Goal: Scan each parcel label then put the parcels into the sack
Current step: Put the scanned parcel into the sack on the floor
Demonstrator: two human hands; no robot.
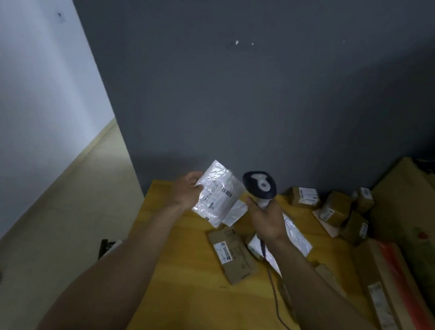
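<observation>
Left hand [186, 191] pinches the crinkled white plastic mailer pouch [218, 193] by its left edge, thumb over the front, fingers curled behind. The pouch is held up above the far end of the yellow wooden table [186, 265], printed label facing us. Right hand [266, 219] is wrapped round the handle of the dark blue and white corded barcode scanner [260, 186], whose head sits just beside the pouch's right edge. We judge the pouch light, soft and slick. The film may buckle or slide, so an edge pinch that leaves the label flat and uncovered suits best. A flat brown cardboard parcel [232, 253] lies on the table below. We see no sack.
</observation>
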